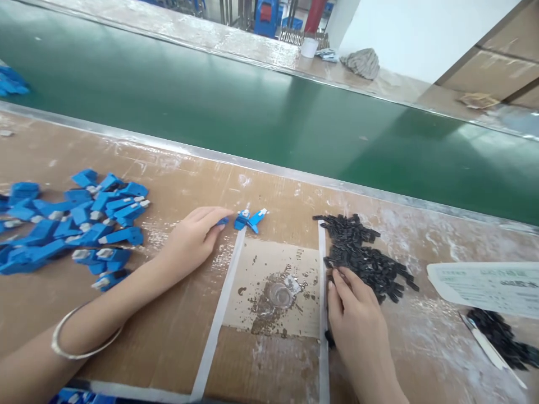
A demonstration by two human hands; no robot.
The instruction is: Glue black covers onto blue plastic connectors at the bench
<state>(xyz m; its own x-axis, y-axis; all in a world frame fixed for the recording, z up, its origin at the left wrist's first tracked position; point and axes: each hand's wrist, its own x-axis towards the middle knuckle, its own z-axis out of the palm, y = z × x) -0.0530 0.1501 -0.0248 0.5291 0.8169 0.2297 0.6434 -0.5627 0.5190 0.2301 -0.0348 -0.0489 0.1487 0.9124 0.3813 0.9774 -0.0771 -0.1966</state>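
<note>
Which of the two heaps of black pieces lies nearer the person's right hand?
The larger heap, beside a white strip and close to the right hand's fingers. The smaller heap lies farther right, by the printed sheet.

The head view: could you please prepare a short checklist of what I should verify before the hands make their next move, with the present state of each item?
1. Left hand has a blue piece in its grip: ok, it looks pinched.
2. Right hand has something in its grip: cannot tell; it is at the edge of the black pile.
3. Clear round dish is between the hands: ok.
4. Pale sheet under the dish is clean: not ok, dark spots surround the dish.
5. Blue pile is apart from the black pile: ok.
</note>
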